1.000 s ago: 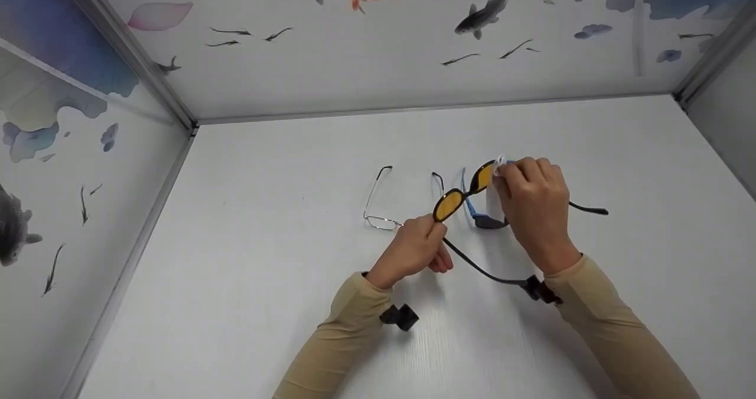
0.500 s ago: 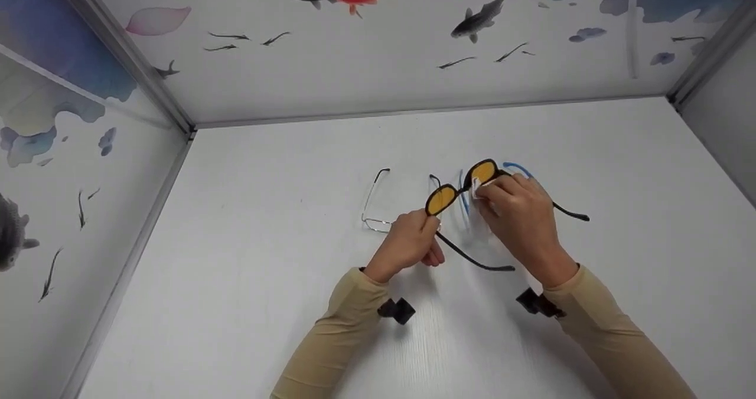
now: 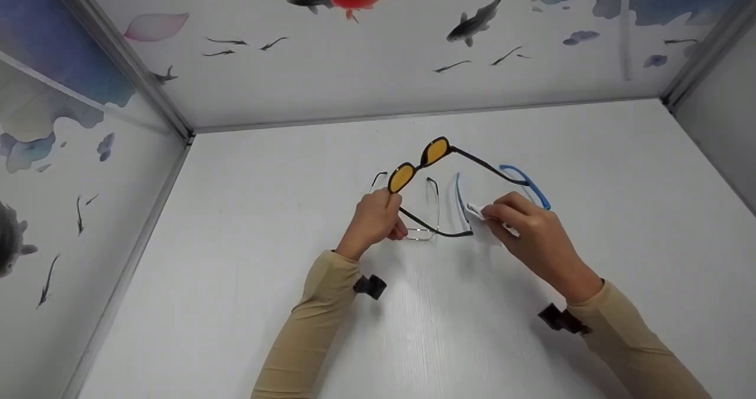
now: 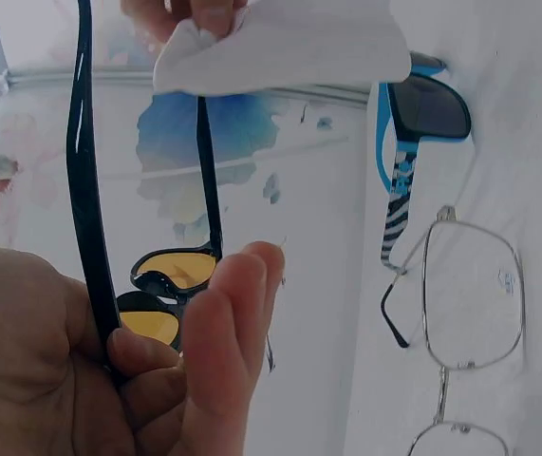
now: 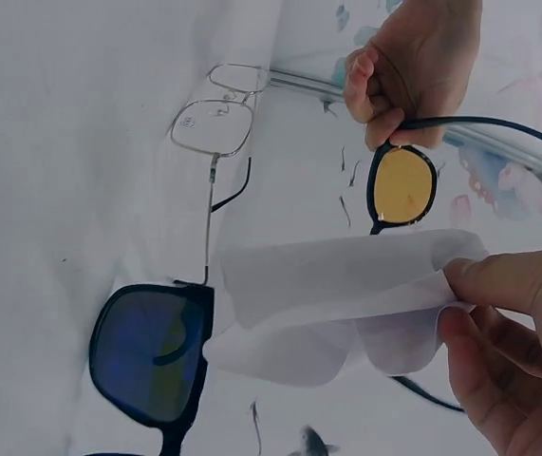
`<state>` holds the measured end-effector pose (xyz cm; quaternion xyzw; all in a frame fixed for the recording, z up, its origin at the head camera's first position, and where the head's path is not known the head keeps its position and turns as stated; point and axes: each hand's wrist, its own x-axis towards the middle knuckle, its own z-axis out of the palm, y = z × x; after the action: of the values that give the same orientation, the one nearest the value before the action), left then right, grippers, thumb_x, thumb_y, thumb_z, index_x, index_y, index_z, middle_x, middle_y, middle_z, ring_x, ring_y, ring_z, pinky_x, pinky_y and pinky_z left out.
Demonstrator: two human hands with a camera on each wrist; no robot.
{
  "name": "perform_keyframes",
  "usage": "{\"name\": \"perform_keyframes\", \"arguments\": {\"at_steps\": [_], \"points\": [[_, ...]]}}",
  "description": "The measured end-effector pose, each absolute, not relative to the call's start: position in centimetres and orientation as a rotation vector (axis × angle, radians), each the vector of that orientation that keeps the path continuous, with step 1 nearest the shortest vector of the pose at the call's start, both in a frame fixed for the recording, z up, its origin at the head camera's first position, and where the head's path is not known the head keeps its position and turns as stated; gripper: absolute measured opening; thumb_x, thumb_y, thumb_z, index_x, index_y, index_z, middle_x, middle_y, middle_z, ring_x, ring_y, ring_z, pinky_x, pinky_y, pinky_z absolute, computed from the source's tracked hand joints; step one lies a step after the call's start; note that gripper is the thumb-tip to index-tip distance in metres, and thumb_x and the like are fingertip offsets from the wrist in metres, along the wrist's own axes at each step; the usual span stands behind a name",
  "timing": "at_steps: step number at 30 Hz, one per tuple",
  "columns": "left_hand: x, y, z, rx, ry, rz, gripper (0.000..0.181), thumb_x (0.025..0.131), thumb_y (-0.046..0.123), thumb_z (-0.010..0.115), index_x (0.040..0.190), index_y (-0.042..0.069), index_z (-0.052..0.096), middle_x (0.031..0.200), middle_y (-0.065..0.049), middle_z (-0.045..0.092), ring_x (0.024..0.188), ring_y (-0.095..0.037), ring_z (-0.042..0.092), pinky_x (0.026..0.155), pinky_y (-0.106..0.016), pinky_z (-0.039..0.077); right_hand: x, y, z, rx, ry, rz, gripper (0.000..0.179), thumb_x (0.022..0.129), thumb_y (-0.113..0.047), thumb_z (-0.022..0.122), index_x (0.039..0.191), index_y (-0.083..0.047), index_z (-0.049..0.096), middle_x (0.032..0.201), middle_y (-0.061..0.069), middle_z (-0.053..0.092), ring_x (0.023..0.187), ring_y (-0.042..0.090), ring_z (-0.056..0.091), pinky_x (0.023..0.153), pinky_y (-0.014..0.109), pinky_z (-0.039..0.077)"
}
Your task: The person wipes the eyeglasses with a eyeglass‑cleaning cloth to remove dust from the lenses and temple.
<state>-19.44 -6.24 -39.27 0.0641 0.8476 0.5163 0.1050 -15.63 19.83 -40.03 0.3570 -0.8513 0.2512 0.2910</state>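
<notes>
My left hand pinches black-framed glasses with yellow lenses at one hinge corner, holding them raised above the table with both temples unfolded. In the right wrist view, one yellow lens hangs below the left hand's fingers. My right hand pinches a white cloth between thumb and fingers, apart from the lenses. Beneath, silver wire-rimmed glasses and blue sunglasses with dark lenses rest on the table; in the head view the hands and cloth partly hide them.
The white table is bordered by a back wall and a left wall printed with fish and watercolour shapes. Small black mounts sit at both wrists, including the left wrist mount.
The cloth, earlier against a yellow lens, has come away from it. My left hand has carried the yellow-lensed glasses left and up; my right hand has drawn lower, still holding the cloth.
</notes>
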Motion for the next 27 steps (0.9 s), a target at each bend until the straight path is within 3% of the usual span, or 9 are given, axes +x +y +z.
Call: {"name": "perform_keyframes", "arguments": {"at_steps": [8, 12, 20, 27], "points": [[-20.7, -8.5, -38.9, 0.165, 2.475, 1.469, 0.025, 0.098, 0.011, 0.035, 0.094, -0.005, 0.054, 0.062, -0.011, 0.065, 0.048, -0.014, 0.06, 0.053, -0.029, 0.055, -15.7, 23.4, -40.8, 0.932, -2.323, 0.908, 0.04, 0.064, 0.023, 0.077, 0.096, -0.001, 0.069, 0.101, 0.009, 0.061, 0.079, 0.015, 0.063, 0.077, 0.01, 0.047], [-21.3, -9.2, -38.7, 0.212, 2.452, 1.447, 0.025, 0.1, 0.011, 0.035, 0.099, -0.006, 0.054, 0.065, -0.012, 0.066, 0.05, -0.015, 0.061, 0.054, -0.028, 0.055, -15.9, 24.9, -40.3, 0.869, -2.34, 0.981, 0.038, 0.07, 0.023, 0.072, 0.101, 0.002, 0.065, 0.099, 0.009, 0.064, 0.083, 0.012, 0.062, 0.077, 0.011, 0.047], [-21.5, -9.2, -38.3, 0.344, 2.469, 1.383, 0.02, 0.099, 0.008, 0.035, 0.086, 0.003, 0.05, 0.064, -0.012, 0.065, 0.051, -0.016, 0.062, 0.055, -0.031, 0.055, -15.8, 26.1, -38.7, 0.834, -2.254, 1.111, 0.037, 0.073, 0.024, 0.068, 0.105, 0.005, 0.063, 0.099, 0.011, 0.066, 0.086, 0.011, 0.065, 0.079, 0.014, 0.049], [-21.3, -8.3, -38.4, 0.466, 2.461, 1.332, 0.022, 0.098, 0.007, 0.035, 0.093, -0.002, 0.054, 0.064, -0.011, 0.064, 0.051, -0.015, 0.061, 0.059, -0.037, 0.056, -16.0, 24.6, -38.8, 0.819, -2.316, 1.125, 0.03, 0.077, 0.018, 0.07, 0.104, 0.004, 0.064, 0.095, 0.01, 0.067, 0.079, 0.011, 0.065, 0.075, 0.013, 0.049]]}}
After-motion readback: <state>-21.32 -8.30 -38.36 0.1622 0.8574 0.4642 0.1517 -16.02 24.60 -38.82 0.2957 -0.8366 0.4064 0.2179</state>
